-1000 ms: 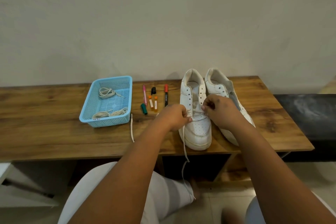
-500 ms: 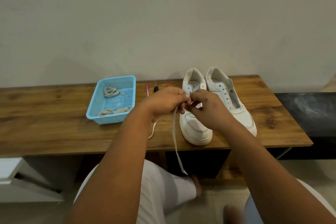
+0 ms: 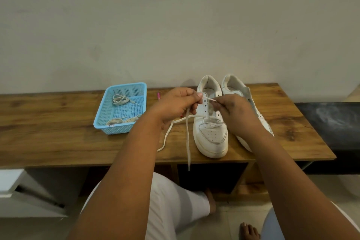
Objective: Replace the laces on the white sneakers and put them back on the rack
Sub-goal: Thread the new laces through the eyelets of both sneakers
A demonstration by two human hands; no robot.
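Observation:
Two white sneakers stand side by side on the wooden bench (image 3: 58,142), toes toward me. The left sneaker (image 3: 211,134) has a white lace (image 3: 187,142) threaded through its lowest eyelets. My left hand (image 3: 175,106) pinches that lace above the shoe's left eyelet row; the lace hangs down past the bench's front edge. My right hand (image 3: 233,112) pinches the lace's tip over the tongue. The right sneaker (image 3: 236,87) is unlaced and partly hidden behind my right hand and forearm.
A light blue plastic basket (image 3: 101,122) with several coiled laces sits on the bench to the left. A pink marker (image 3: 158,96) peeks out behind my left hand. A wall rises right behind the bench. My knees and bare feet are below, on a tiled floor.
Both hands rose from the shoe's lowest eyelets toward the upper eyelets, drawing the lace up. The hanging end has shortened and swung left.

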